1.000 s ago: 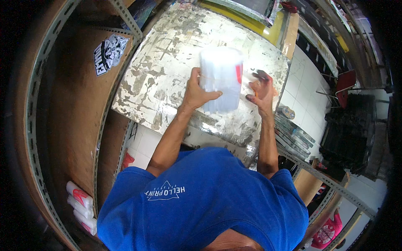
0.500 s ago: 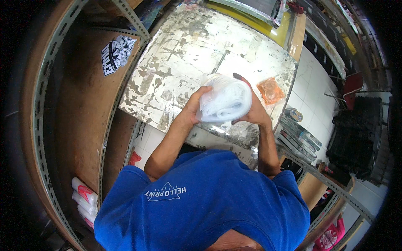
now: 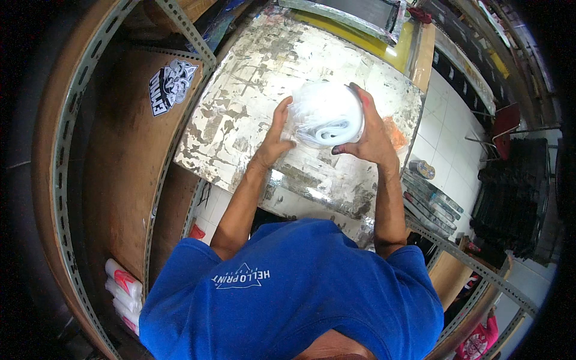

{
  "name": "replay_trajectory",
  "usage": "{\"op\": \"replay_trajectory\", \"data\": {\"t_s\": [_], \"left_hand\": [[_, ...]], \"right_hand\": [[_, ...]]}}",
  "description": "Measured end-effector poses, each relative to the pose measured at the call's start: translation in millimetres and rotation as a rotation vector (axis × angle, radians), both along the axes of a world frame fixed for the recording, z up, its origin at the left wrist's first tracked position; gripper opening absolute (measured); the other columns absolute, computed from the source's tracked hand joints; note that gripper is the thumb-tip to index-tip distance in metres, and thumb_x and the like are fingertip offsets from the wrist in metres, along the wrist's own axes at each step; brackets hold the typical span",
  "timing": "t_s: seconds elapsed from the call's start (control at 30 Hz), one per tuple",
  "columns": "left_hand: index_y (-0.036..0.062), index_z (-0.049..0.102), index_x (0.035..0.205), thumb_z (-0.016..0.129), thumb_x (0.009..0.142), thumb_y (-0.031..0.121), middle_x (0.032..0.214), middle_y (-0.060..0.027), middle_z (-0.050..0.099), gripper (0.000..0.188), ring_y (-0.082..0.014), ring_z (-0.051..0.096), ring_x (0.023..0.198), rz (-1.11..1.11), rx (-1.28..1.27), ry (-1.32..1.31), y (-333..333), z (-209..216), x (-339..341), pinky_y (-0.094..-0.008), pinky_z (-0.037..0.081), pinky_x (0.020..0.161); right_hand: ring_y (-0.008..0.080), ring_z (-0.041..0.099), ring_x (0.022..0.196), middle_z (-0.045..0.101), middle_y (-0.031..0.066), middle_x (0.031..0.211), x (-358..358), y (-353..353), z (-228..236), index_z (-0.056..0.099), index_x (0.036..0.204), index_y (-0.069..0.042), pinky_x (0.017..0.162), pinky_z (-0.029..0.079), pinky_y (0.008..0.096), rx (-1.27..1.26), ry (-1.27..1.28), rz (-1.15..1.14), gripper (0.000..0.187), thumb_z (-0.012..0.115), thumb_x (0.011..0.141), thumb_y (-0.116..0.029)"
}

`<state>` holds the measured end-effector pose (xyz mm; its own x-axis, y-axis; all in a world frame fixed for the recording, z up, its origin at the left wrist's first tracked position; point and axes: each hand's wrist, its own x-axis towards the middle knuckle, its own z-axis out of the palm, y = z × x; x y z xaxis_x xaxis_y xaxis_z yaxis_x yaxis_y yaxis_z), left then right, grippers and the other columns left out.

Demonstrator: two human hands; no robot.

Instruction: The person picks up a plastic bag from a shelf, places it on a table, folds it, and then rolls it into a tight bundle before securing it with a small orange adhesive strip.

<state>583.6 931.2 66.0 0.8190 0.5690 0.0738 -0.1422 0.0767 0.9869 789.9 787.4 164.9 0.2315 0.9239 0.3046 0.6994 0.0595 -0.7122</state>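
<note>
A thick roll of clear, whitish plastic [image 3: 327, 117] is over the worn white tabletop, its coiled end toward me. My right hand [image 3: 373, 135] curves round its right side, fingertips at the far edge and thumb at the near edge; dark and reddish stains mark the fingers. At the left side of the roll is my left hand [image 3: 276, 135], thumb and fingers apart, fingertips close against the loose plastic edge. Whether the roll's underside rests fully on the table is hidden. Just beyond my right hand lies an orange packet [image 3: 395, 133], partly covered by it.
The paint-flaked table [image 3: 240, 90] carries a framed screen [image 3: 354, 15] and a yellow panel at its far end. A metal-framed wooden shelf [image 3: 114, 162] stands to the left, with plastic-wrapped rolls [image 3: 124, 291] low on it. A tape roll [image 3: 423, 170] is beyond the right edge.
The plastic roll has moved farther away from me over the table, with both hands. My left hand has loosened, its thumb now apart from the roll. The orange packet is now partly covered.
</note>
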Motion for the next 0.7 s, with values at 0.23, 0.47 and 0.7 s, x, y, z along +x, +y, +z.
{"op": "replay_trajectory", "data": {"t_s": [0.23, 0.47, 0.7], "left_hand": [[0.0045, 0.006, 0.151, 0.094, 0.037, 0.010, 0.140, -0.0206, 0.042, 0.144, -0.0290, 0.041, 0.132, 0.021, 0.191, 0.052, -8, 23, 32, -0.0377, 0.035, 0.110], [0.0030, 0.032, 0.136, 0.099, 0.035, 0.019, 0.125, -0.0168, 0.057, 0.122, -0.0253, 0.057, 0.115, 0.131, 0.251, 0.054, -10, 11, 52, -0.0369, 0.047, 0.100], [-0.0004, 0.042, 0.129, 0.096, 0.048, 0.019, 0.118, -0.0149, 0.063, 0.100, -0.0217, 0.061, 0.112, 0.105, 0.053, 0.090, -11, 4, 51, -0.0340, 0.049, 0.095]], "right_hand": [[0.0377, 0.039, 0.130, 0.040, 0.0196, 0.141, -12, 18, 41, 0.032, 0.144, -0.003, 0.107, 0.034, 0.0446, -0.182, -0.308, 0.045, 0.124, 0.092, 0.038, -0.029], [0.0367, 0.044, 0.121, 0.045, 0.0192, 0.134, -17, 29, 43, 0.039, 0.142, -0.007, 0.100, 0.037, 0.0453, -0.305, -0.421, 0.012, 0.110, 0.087, 0.048, -0.037], [0.0390, 0.026, 0.141, 0.035, 0.0168, 0.149, -36, 35, 42, 0.034, 0.146, -0.010, 0.112, 0.019, 0.0631, -0.195, -0.607, -0.024, 0.114, 0.085, 0.051, -0.049]]}}
